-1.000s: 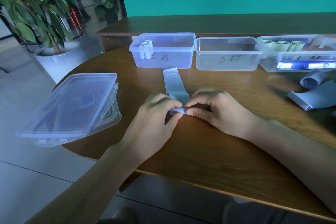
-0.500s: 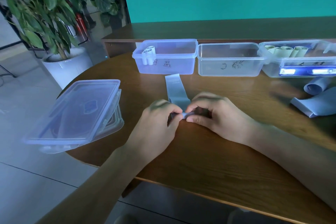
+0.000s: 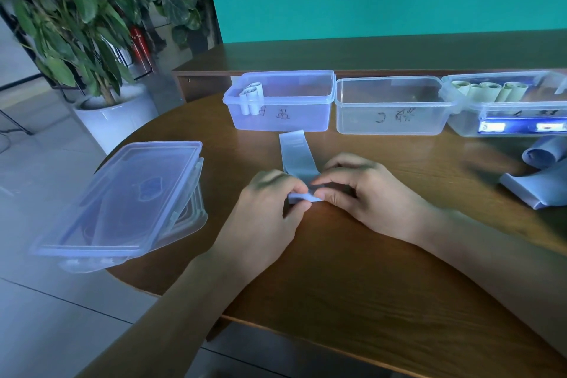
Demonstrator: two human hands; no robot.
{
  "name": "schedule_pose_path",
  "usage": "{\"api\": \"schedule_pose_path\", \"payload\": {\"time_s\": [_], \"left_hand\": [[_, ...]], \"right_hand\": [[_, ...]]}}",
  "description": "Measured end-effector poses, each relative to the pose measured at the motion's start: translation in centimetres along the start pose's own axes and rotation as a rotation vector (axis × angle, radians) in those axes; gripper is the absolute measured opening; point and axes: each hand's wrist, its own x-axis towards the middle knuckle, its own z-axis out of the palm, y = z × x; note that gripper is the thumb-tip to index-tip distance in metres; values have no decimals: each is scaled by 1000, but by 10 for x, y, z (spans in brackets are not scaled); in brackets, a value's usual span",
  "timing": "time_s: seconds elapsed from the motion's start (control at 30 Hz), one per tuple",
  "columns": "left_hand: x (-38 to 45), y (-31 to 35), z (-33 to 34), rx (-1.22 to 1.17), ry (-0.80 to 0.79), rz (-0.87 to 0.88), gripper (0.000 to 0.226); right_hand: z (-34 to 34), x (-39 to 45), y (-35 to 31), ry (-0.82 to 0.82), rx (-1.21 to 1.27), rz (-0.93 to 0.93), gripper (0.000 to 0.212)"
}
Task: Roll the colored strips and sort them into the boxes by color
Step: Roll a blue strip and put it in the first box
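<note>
A pale blue strip (image 3: 296,154) lies flat on the wooden table (image 3: 352,270), running away from me toward the boxes. Its near end is curled into a small roll, pinched from the left by my left hand (image 3: 267,209) and from the right by my right hand (image 3: 365,193). Three clear boxes stand in a row at the back: the left box (image 3: 306,120) holds two pale rolls in its left corner, the middle box (image 3: 389,120) looks bare, and the right box (image 3: 503,123) holds several greenish rolls.
Stacked clear lids (image 3: 122,202) overhang the table's left edge. More blue strips (image 3: 543,181), one partly rolled, lie at the right edge of view. A potted plant (image 3: 101,113) stands on the floor to the left. A wooden ledge runs behind the boxes.
The roll at the strip's near end has grown a little thicker under my fingers. Both hands stay in the same spot on the table.
</note>
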Motion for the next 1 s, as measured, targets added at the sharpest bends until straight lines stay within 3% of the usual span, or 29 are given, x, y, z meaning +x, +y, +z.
{"api": "schedule_pose_path", "payload": {"time_s": [0.13, 0.3, 0.53, 1.0], "left_hand": [[7, -1, 0, -6, -16, -7, 17], [10, -4, 2, 15, -21, -16, 25], [11, -2, 2, 27, -8, -1, 21], [13, -8, 9, 14, 14, -38, 34]], "right_hand": [[1, 0, -1, 30, 11, -24, 14], [0, 3, 3, -24, 10, 17, 20], [1, 8, 8, -24, -14, 12, 20], [4, 13, 11, 16, -67, 27, 24]]}}
